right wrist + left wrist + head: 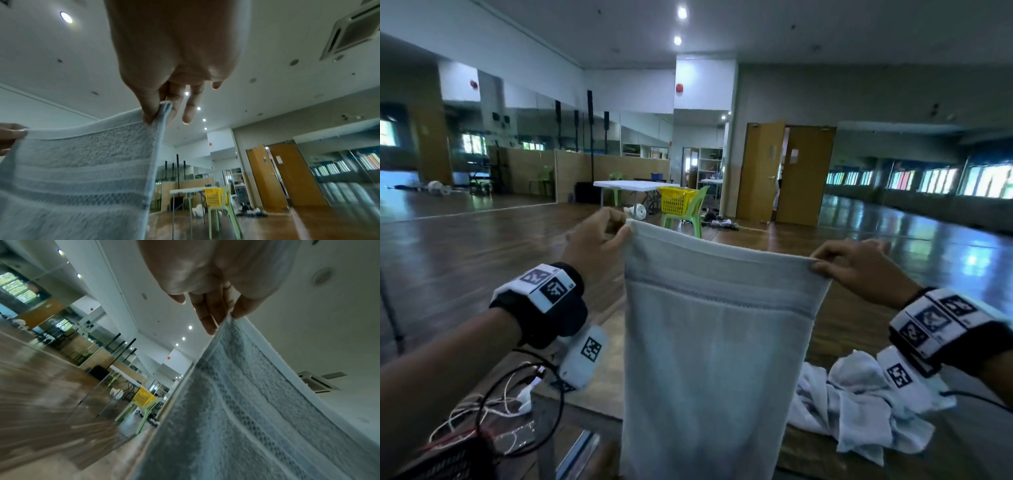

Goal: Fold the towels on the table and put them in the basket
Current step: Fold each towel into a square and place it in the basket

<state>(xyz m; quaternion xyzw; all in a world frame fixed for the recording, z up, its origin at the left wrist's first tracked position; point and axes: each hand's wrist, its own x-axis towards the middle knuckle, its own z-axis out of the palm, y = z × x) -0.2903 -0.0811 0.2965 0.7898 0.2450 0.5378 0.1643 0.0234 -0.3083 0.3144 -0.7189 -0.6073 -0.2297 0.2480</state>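
Currently: towel held up for folding

Pale blue terry towel hangs long-axis vertical between the hands, above the wooden table. Left hand pinches one top corner, right hand the other, level and equally near.

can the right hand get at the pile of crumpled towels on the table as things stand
Probably not yet. The right hand is pinching a top corner of the held towel, with the left hand on the other corner. The crumpled towels lie just below it, uncovered, so freeing that hand should suffice.
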